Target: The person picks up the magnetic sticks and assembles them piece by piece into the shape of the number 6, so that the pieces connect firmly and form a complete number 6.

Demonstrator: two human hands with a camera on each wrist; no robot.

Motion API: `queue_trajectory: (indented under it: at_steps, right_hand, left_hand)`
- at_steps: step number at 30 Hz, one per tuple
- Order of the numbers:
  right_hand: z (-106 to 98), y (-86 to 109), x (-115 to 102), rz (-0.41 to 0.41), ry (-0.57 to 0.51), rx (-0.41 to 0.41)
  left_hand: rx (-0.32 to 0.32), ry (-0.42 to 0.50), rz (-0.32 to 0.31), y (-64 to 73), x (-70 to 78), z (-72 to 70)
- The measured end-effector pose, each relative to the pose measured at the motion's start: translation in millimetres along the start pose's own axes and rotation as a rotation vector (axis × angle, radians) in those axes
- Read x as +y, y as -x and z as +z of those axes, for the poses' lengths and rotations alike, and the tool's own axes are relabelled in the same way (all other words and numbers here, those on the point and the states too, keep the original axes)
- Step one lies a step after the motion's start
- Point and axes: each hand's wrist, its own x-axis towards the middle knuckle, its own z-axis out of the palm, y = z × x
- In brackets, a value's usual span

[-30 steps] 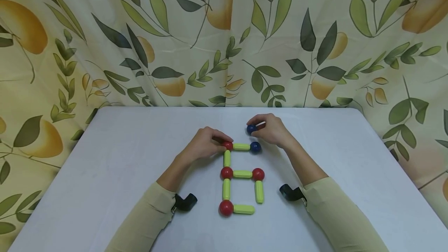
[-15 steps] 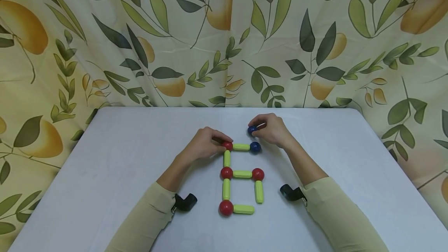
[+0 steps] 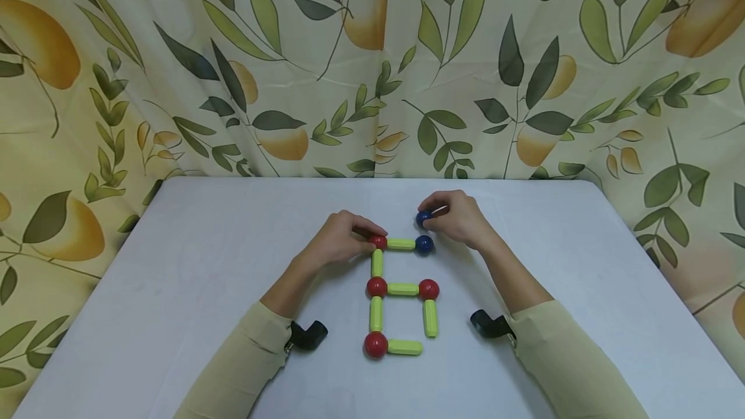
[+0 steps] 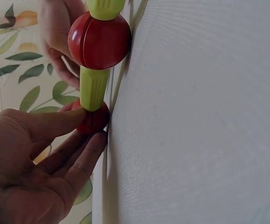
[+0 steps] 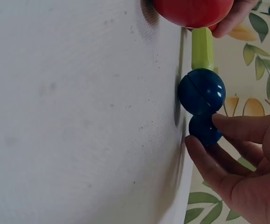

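Observation:
Red and blue balls joined by lime-green rods form a flat figure on the white table. My left hand [image 3: 337, 238] pinches the red ball [image 4: 95, 122] at its top left corner, thumb on one side and fingers on the other. From there a green rod [image 3: 401, 244] runs right to a blue ball [image 3: 424, 244]. Just beyond that ball, my right hand [image 3: 458, 218] pinches a second blue ball [image 5: 205, 129] between thumb and fingers. In the right wrist view the two blue balls overlap. Lower down are a middle red ball [image 3: 377, 287] and a right red ball [image 3: 429, 290].
A bottom red ball [image 3: 376, 344] has a green rod [image 3: 405, 347] pointing right, its far end free. Another rod [image 3: 430, 319] hangs down from the right red ball, also free-ended. A patterned curtain [image 3: 372, 83] stands behind the white table [image 3: 174, 264]. Both sleeves carry black wrist cameras.
My right hand has moved slightly right and nearer with its blue ball, now directly beyond the blue ball on the rod. The left hand keeps its place on the red ball.

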Motion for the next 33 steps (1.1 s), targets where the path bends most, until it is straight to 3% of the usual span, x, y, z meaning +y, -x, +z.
queue_trajectory:
  at_steps: [18,33]
  right_hand:
    - [-11,28.8,-1,0.000,-0.016,0.026]
    - [-12,65.2,-13,-0.062,0.012,0.035]
  left_hand:
    - [-0.009,0.001,0.009,0.1,-1.3,-0.5]
    - [0.000,-0.003,-0.008,0.1,-1.1,0.7]
